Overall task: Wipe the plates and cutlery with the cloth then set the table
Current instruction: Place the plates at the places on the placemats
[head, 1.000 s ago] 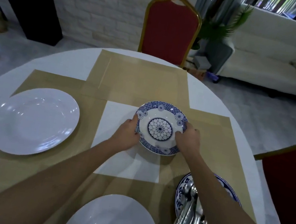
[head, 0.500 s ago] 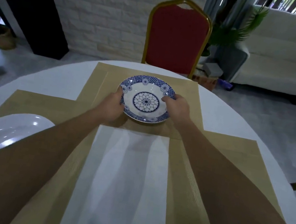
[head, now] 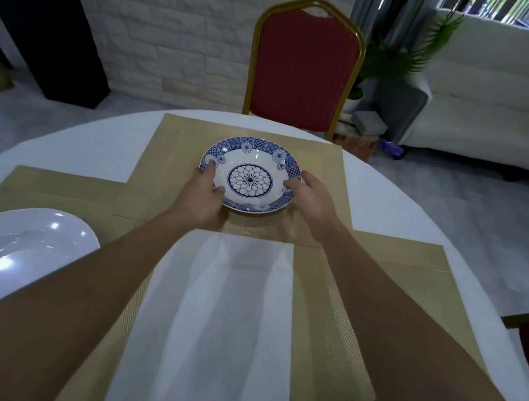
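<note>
While blue-patterned plate (head: 250,177) sits on placemat (head: 179,138) before red chair (head: 303,67), left hand (head: 203,197) still pinches rim; right hand (head: 311,201) grip loosened since earlier, fingers relaxed at rim.

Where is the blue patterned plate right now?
Head view, centre: the blue patterned plate sits on the far tan placemat, just before the red chair.
</note>
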`<state>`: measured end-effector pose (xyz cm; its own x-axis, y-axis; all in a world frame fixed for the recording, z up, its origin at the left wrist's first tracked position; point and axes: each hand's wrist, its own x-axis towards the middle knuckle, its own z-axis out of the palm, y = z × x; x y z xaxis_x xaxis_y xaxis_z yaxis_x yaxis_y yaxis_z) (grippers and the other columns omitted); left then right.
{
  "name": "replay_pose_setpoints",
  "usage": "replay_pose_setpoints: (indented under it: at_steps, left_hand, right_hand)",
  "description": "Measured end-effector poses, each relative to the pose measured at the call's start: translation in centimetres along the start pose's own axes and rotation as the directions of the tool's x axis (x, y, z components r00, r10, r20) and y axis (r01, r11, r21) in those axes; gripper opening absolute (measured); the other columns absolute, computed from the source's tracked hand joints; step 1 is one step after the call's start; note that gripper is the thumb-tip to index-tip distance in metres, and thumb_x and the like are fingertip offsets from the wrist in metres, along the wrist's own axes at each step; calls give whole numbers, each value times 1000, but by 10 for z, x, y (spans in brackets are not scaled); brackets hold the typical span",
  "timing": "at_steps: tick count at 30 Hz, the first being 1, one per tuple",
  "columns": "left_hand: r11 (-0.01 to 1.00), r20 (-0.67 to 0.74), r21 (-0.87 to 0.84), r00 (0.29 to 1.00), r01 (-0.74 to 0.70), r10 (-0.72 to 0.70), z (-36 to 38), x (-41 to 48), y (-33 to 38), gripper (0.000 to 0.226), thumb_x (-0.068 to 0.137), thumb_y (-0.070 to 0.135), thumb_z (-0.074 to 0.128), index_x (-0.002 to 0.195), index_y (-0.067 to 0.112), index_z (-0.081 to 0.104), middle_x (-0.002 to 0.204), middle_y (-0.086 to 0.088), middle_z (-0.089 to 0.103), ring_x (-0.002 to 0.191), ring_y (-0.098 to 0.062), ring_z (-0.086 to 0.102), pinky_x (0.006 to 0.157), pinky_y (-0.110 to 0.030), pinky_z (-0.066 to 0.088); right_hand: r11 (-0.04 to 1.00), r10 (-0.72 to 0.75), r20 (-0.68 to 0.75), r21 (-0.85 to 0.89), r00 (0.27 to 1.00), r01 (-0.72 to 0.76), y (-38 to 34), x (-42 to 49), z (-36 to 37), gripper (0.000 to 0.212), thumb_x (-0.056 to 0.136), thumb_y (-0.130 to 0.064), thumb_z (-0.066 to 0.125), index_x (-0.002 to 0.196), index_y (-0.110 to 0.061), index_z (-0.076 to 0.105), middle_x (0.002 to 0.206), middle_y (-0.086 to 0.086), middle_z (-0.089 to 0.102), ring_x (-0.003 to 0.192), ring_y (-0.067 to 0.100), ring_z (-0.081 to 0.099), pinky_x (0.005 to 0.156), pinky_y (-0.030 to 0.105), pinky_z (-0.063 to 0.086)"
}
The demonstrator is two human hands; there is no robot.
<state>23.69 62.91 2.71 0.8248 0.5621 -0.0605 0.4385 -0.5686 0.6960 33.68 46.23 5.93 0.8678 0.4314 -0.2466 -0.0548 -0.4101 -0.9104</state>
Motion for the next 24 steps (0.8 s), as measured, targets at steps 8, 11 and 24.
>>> replay_pose_setpoints:
  at_steps: [8,11,24]
  left_hand:
    - [990,152,32,979,-139,133,14,-135,23,48,99,16,42,145,6,31,149,-11,35,136,-27,36,107,-33,30]
    - [984,253,-3,952,-176,172,27,-196,36,48,99,17,41,146,10,30,149,-10,37,137,-24,36,110,-31,27]
    - [939,500,-252,800,-232,332,85,-358,81,55,97,18,42,147,30,22,131,5,52,116,-18,54,89,-23,40]
  right_hand:
    - [889,-1,-13,-457,1000,-5,5,-116,-57,57,96,-26,49,149,-13,32,157,6,27,142,23,28,111,30,26]
    - [859,4,-56,-511,998,-32,23,-177,-76,56,97,-28,50,148,-13,34,156,10,28,142,24,30,110,29,26]
    - [792,183,-421,-473,888,-387,158,-349,-133,47,92,-26,51,137,-11,46,135,14,47,114,31,52,96,44,46]
